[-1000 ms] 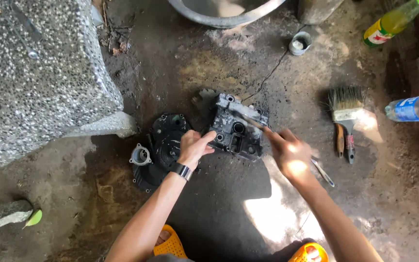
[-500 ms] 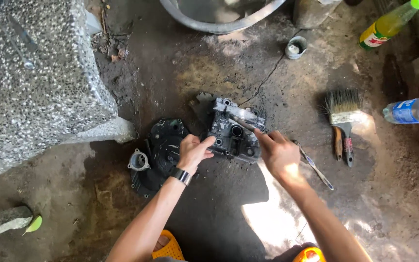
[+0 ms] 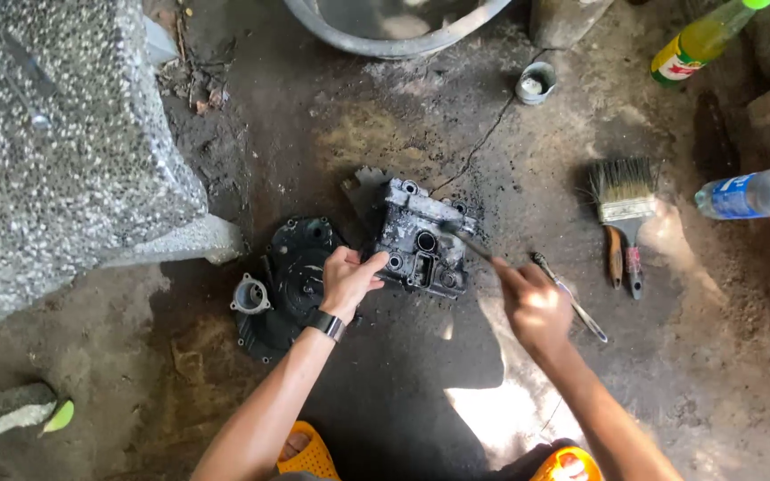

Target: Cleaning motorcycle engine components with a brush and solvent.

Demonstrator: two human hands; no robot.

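Observation:
A dirty grey metal engine part (image 3: 421, 236) lies on the stained concrete floor. My left hand (image 3: 348, 281), with a black watch on its wrist, grips the part's lower left corner. My right hand (image 3: 535, 303) is closed around a thin tool (image 3: 470, 245) whose tip rests on the top of the part. A black round engine cover (image 3: 291, 285) lies just left of the part, under my left wrist.
A paintbrush (image 3: 624, 209) and a small tool (image 3: 615, 254) lie to the right, with a metal rod (image 3: 572, 298) beside my right hand. A plastic bottle (image 3: 750, 191), green bottle (image 3: 701, 40), small cup (image 3: 535, 85), metal basin (image 3: 394, 22) and speckled stone slab (image 3: 55, 151) surround.
My right hand has drawn back to the right and down, away from the part, with the tool's tip still on it. My left hand keeps its hold.

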